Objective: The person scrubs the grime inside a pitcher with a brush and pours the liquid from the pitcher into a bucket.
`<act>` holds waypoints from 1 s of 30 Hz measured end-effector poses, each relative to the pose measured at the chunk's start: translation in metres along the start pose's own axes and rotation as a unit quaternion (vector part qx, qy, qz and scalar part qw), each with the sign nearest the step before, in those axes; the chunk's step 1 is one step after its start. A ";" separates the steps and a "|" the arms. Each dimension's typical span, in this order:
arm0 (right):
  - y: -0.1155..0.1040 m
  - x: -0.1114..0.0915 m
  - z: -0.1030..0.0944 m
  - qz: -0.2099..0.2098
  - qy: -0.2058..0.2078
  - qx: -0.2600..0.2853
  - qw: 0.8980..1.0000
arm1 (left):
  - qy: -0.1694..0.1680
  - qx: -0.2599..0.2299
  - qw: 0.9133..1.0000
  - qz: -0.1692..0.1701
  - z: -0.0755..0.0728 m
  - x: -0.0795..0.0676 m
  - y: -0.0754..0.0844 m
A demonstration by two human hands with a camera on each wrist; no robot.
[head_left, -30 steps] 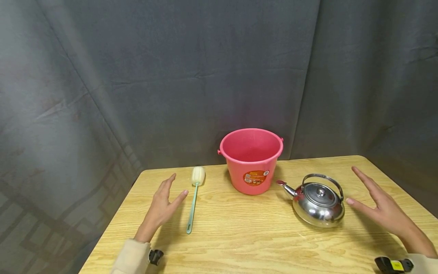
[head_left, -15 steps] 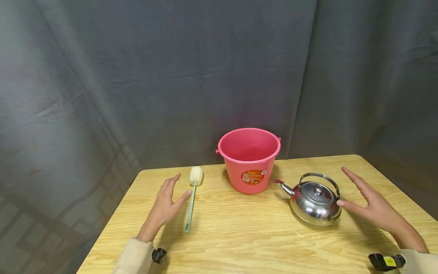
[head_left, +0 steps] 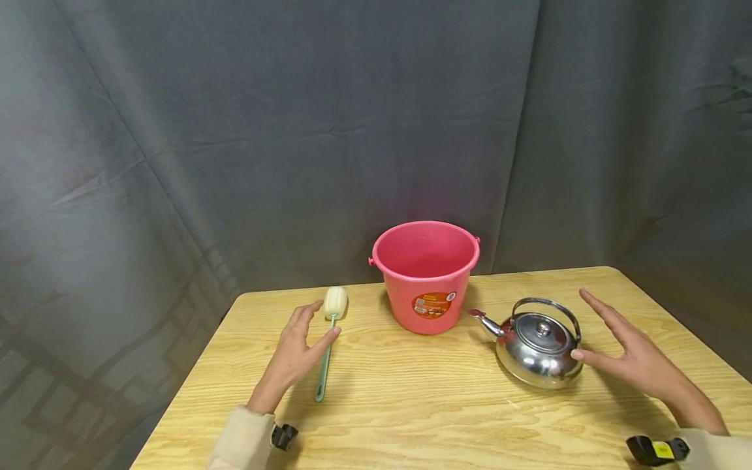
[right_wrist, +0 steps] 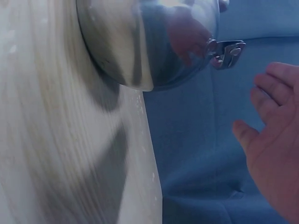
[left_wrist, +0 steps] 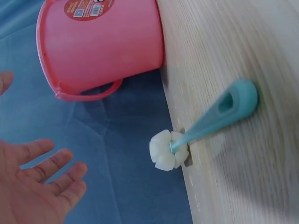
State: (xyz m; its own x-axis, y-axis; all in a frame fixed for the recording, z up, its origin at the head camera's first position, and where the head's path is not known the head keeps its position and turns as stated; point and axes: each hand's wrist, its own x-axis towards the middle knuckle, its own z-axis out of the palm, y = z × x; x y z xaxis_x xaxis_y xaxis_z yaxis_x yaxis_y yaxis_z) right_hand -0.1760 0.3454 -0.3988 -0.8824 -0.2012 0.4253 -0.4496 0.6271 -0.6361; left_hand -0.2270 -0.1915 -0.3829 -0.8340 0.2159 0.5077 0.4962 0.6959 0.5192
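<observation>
while a bucket point(head_left: 402, 300) and lidded kettle point(head_left: 536, 359) stand, left grip point(head_left: 296, 352) and right grip point(head_left: 640, 365) splay.

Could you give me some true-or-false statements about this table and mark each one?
1. The pink bucket stands between the sponge brush and the kettle. True.
2. The kettle is uncovered. False: its lid is on.
3. The left hand is nearer the sponge brush than the right hand is. True.
4. The kettle is being lifted. False: it stands on the table.
5. The sponge brush lies inside the pink bucket. False: it lies on the table.
</observation>
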 end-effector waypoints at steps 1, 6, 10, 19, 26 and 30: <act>0.000 0.000 0.001 0.001 -0.002 0.002 1.000 | -0.001 0.000 1.000 0.001 0.001 0.000 0.001; 0.000 0.000 0.008 0.010 -0.011 0.006 1.000 | -0.001 0.003 1.000 0.009 0.004 0.000 0.006; 0.001 -0.001 0.010 0.008 -0.013 0.001 1.000 | -0.005 0.003 1.000 0.022 0.005 -0.001 0.012; -0.002 0.001 0.014 0.012 -0.016 0.003 1.000 | -0.012 0.001 1.000 0.024 0.010 -0.003 0.019; -0.004 0.004 0.019 0.007 -0.022 0.013 1.000 | -0.018 -0.010 0.999 0.033 0.016 -0.003 0.024; -0.004 0.005 0.022 0.004 -0.024 0.014 1.000 | -0.024 -0.014 0.999 0.039 0.018 -0.001 0.028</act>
State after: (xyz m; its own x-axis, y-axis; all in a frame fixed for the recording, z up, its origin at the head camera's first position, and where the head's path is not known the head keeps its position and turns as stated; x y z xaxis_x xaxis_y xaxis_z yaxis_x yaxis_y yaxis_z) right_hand -0.1812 0.3253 -0.4083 -0.8916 -0.2318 0.3889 -0.4450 0.6071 -0.6583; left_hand -0.2172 -0.1599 -0.3816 -0.8026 0.3020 0.5144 0.5665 0.6562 0.4985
